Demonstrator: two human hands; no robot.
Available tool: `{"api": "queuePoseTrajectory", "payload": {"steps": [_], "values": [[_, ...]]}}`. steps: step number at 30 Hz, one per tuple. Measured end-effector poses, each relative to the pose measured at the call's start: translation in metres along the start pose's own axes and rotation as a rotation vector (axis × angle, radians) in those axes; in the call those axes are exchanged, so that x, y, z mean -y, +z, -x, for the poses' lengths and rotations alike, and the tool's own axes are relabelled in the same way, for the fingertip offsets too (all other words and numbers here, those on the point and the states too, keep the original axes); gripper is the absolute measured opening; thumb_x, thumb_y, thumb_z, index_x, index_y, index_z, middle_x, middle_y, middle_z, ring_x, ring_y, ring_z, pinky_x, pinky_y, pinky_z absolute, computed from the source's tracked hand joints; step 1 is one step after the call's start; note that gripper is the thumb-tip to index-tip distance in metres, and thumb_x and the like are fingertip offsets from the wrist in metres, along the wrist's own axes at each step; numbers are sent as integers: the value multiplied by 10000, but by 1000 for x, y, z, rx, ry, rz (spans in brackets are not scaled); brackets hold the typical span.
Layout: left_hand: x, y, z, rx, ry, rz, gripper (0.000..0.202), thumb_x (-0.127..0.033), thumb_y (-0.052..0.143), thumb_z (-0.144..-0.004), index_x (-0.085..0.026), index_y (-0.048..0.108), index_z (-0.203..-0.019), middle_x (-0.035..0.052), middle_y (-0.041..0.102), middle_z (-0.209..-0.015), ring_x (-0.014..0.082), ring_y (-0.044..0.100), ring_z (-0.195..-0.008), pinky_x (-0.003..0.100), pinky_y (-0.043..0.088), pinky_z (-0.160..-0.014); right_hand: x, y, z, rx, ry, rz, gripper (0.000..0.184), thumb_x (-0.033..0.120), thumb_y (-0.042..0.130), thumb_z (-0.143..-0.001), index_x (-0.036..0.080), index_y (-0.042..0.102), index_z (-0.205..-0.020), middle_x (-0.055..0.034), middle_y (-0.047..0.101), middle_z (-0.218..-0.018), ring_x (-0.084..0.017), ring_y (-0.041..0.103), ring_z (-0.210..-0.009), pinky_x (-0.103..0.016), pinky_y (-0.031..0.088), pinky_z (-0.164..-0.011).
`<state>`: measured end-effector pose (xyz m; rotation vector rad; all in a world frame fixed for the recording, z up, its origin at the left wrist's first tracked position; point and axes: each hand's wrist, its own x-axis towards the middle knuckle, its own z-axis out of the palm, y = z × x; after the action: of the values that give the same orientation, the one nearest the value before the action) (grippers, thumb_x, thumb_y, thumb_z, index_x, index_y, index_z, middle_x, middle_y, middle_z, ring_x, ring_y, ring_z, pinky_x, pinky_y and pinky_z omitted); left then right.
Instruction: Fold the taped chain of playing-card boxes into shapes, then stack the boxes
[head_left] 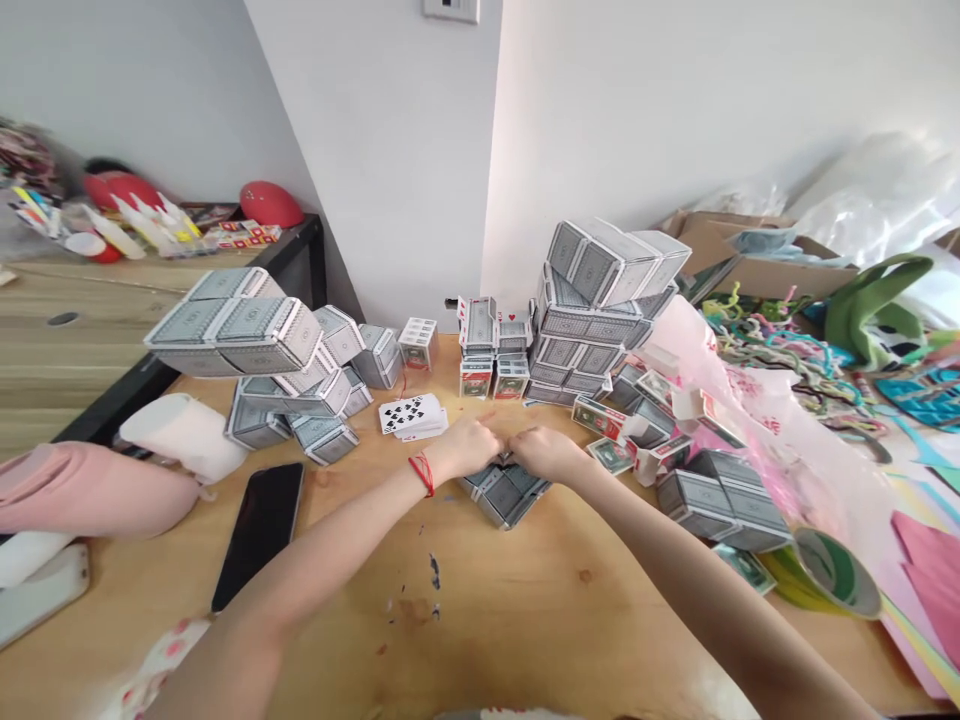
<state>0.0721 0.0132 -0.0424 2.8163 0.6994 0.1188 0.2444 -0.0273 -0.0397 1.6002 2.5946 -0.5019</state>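
Observation:
A block of grey-backed playing card packs [508,497] lies on the wooden table in front of me. My left hand [474,446] and my right hand [541,451] meet at its far end, both curled closed on that edge. Their fingertips are mostly hidden, so the exact grip does not show. A red string bracelet circles my left wrist. Just left of my hands lie loose playing cards [414,416], face up with a ten of spades on top. Beyond them stand boxed card packs [475,378] in an upright group.
Tall stacks of wrapped packs rise at left [247,335] and right [600,290]. A black phone [259,535] and a pink roll [97,488] lie left. Torn card boxes [660,460], more packs [721,500] and a tape roll [825,572] crowd the right side.

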Motion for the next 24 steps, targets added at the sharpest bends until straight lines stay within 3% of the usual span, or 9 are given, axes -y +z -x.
{"api": "queuePoseTrajectory", "payload": {"steps": [3,6,9,11,13,17,21,24], "values": [[0,2,3,-23,-94,98,172,-190,574,-786,-162,696,-667,118,710,-676,264,683,-669,324,478,-609,-7,-4,3,-76,-21,-129,138,233,592,-814,164,712,-811,-117,742,-855,-239,693,-863,-314,496,-813],[6,4,17,-72,-159,266,182,-270,546,-838,-213,712,-888,64,743,-877,205,696,-792,276,509,-679,-20,-3,12,-180,-46,-295,301,293,578,-825,189,650,-1098,-94,705,-1099,-214,661,-1009,-314,494,-879],[9,11,42,-336,-271,788,322,-347,484,-887,-201,629,-1135,83,669,-1167,203,634,-1057,309,503,-870,-31,13,24,-314,-47,-564,447,398,364,-931,177,514,-1290,-122,608,-1277,-201,606,-1130,-346,490,-917],[4,20,56,-539,-355,1106,382,-393,449,-900,-183,598,-1182,102,629,-1231,226,571,-1160,369,452,-975,-32,29,29,-460,-17,-1020,503,497,349,-919,192,535,-1274,-121,609,-1277,-231,578,-1172,-401,452,-973],[-7,31,63,-620,-429,1218,398,-411,455,-887,-174,603,-1170,105,632,-1220,242,564,-1160,403,424,-1005,-27,44,31,-528,30,-1249,531,566,435,-864,200,589,-1216,-116,635,-1241,-260,566,-1177,-434,411,-1010],[-26,47,55,-657,-563,1201,342,-395,492,-849,-155,659,-1027,96,693,-1074,240,628,-1008,388,464,-929,-9,57,28,-531,90,-1230,458,542,518,-828,208,657,-1109,-94,676,-1167,-269,588,-1123,-422,420,-991],[-24,53,38,-718,-629,1166,417,-473,422,-868,-144,660,-776,81,701,-797,201,640,-745,335,507,-722,-2,60,18,-579,127,-1198,444,530,437,-872,202,675,-1053,-75,714,-1031,-244,639,-998,-377,480,-899],[-15,50,29,-704,-630,1153,419,-492,439,-856,-152,642,-719,63,676,-724,188,620,-695,326,501,-689,-5,59,12,-613,154,-1159,449,533,421,-873,196,680,-1018,-68,718,-961,-233,651,-908,-365,501,-845]]}}
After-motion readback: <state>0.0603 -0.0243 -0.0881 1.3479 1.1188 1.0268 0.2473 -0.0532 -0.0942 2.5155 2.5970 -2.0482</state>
